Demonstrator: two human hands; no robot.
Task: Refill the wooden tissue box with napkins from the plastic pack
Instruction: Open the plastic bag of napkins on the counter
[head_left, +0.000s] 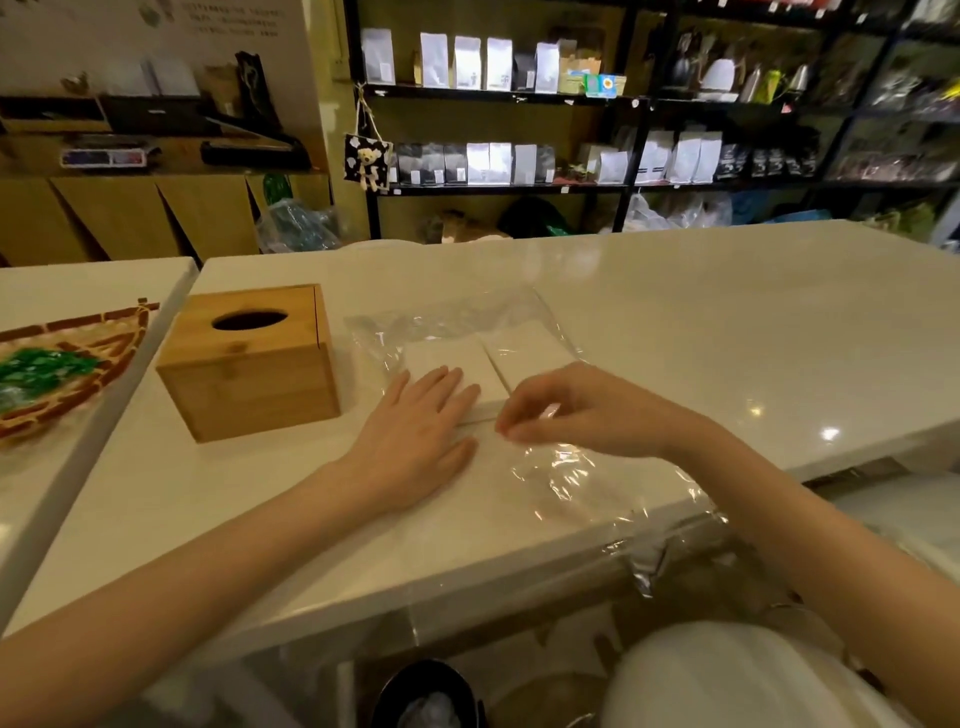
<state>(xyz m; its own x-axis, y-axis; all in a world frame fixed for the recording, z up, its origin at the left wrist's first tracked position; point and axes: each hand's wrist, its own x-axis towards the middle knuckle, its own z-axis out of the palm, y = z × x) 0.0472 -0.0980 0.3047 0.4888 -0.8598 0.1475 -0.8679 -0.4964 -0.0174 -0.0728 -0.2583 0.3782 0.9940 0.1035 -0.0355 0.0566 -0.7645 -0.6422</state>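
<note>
A wooden tissue box (249, 364) with an oval slot in its lid stands on the white counter, lid closed, slot dark. Right of it lies a clear plastic pack (467, 327) holding two white napkin stacks (524, 348) side by side. My left hand (421, 431) lies flat, fingers spread, on the near edge of the left stack. My right hand (561, 410) hovers at the pack's near end with fingertips pinched together on the clear film, whose loose end trails over the counter edge.
A woven basket (62, 374) with green-wrapped items sits on a separate counter to the left. The white counter (727, 332) stretches far right. Black shelves of bags (519, 104) line the back wall. A dark bin (426, 696) is below the counter's front edge.
</note>
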